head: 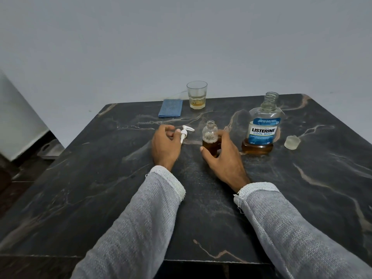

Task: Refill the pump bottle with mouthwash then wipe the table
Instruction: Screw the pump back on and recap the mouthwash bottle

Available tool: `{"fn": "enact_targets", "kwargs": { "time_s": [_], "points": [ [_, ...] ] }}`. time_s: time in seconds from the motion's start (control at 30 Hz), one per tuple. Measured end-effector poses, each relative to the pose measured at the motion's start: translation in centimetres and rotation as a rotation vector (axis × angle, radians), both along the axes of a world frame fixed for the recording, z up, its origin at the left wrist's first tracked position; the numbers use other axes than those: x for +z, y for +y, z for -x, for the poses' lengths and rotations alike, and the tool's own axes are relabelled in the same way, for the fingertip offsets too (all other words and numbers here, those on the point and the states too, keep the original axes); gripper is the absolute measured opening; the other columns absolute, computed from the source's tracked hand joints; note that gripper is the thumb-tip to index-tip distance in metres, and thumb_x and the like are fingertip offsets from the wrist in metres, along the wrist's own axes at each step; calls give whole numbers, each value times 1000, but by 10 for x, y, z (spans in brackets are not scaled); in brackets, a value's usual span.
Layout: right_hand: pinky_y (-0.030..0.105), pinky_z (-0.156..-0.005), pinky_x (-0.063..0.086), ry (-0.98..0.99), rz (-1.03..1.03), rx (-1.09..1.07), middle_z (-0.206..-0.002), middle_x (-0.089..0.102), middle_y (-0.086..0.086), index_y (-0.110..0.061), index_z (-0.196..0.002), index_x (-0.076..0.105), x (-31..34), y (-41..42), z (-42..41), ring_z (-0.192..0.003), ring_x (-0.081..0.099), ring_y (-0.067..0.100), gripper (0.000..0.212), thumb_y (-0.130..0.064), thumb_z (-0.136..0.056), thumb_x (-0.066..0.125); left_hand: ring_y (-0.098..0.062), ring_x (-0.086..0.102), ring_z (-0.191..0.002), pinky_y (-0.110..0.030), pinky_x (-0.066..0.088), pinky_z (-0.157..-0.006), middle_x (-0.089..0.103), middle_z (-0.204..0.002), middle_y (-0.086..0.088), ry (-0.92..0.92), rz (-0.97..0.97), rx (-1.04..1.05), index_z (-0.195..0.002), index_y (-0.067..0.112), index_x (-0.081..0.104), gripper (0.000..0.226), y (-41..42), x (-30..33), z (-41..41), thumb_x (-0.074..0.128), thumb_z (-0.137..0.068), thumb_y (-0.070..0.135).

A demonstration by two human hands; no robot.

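Observation:
A small clear pump bottle (pixel 209 135) stands upright mid-table, uncapped, about half full of amber liquid with foam on top. My right hand (pixel 223 158) is wrapped around its lower part. The white pump head (pixel 185 133) lies on the table just left of the bottle, and my left hand (pixel 165 146) touches it with curled fingertips. The large mouthwash bottle (pixel 261 125) stands open to the right with a little amber liquid at its bottom. Its clear cap (pixel 292 141) lies farther right. A folded blue cloth (pixel 170 110) rests at the far edge.
A glass tumbler (pixel 196 95) with a little amber liquid stands at the far edge beside the cloth. The dark marble table (pixel 100 178) stands against a grey wall; floor shows past its left edge.

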State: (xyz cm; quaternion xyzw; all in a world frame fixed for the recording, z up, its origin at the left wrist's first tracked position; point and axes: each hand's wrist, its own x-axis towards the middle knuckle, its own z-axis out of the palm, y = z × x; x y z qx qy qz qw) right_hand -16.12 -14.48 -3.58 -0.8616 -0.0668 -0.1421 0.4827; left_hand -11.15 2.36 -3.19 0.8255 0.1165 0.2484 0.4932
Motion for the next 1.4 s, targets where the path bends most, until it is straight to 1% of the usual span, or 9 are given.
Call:
{"fn": "enact_targets", "kwargs": {
  "time_s": [0.13, 0.27, 0.37, 0.5, 0.6, 0.7, 0.77, 0.97, 1.4],
  "points": [
    [40, -98, 51, 6, -1, 4, -131, 56, -1, -27, -127, 39, 0, 0, 0, -113, 57, 15, 54, -38, -85, 71, -20, 61, -104, -35, 49, -86, 65, -110, 1, 223, -188, -38, -108, 21, 61, 34, 6, 14, -21, 62, -87, 49],
    [38, -95, 52, -6, 8, -5, -128, 57, -3, -28, -125, 40, 0, 0, -1, -109, 57, 12, 52, -39, -85, 70, -22, 60, -87, -34, 44, -72, 62, -89, 1, 401, -417, -105, -90, 16, 65, 47, -2, 24, -37, 55, -87, 63],
    [37, -94, 53, -18, 11, -10, -127, 57, -3, -30, -124, 39, -2, 0, -1, -108, 57, 12, 51, -39, -84, 70, -27, 64, -95, -40, 53, -83, 68, -99, -6, 508, -491, -129, -101, 10, 70, 56, -8, 29, -43, 57, -85, 63],
    [37, -94, 53, -9, 12, -13, -128, 57, -2, -30, -124, 39, -2, 0, -1, -108, 58, 13, 51, -39, -84, 71, -29, 65, -101, -43, 53, -90, 69, -107, -11, 545, -512, -136, -108, 9, 69, 44, -12, 31, -42, 66, -86, 47],
    [36, -93, 53, -6, 10, -6, -128, 57, -2, -30, -123, 39, -2, -1, -1, -107, 57, 12, 51, -39, -84, 71, -26, 65, -98, -39, 54, -87, 70, -106, -10, 483, -412, -142, -106, 8, 71, 34, -10, 32, -40, 71, -86, 35],
    [36, -94, 53, -2, 1, 4, -129, 57, -2, -31, -123, 39, -2, -1, -1, -109, 57, 12, 50, -39, -84, 71, -18, 62, -86, -27, 51, -71, 69, -96, -3, 278, -149, -176, -96, 12, 71, 18, -5, 54, -34, 73, -85, 26],
    [38, -95, 52, -8, 3, -1, -129, 57, -1, -30, -123, 40, -2, -1, -1, -109, 58, 13, 50, -40, -84, 70, -18, 64, -86, -27, 55, -72, 68, -91, 1, 120, 54, -236, -92, 17, 67, 9, -2, 79, -28, 72, -86, 22],
    [40, -96, 52, 14, 8, 6, -132, 56, 0, -27, -127, 40, -1, -2, 0, -112, 57, 15, 54, -39, -85, 70, -11, 68, -88, -19, 55, -73, 71, -98, -2, -248, 337, -410, -106, 14, 66, 20, -11, 143, -9, 71, -87, 16],
    [41, -97, 52, 6, 19, 2, -132, 56, 1, -27, -127, 40, 0, -1, 0, -114, 57, 16, 53, -38, -85, 70, -4, 69, -83, -24, 57, -77, 71, -95, 0, -315, 441, -499, -111, 9, 66, 23, -45, 132, 8, 69, -89, 11]
  ]
}}
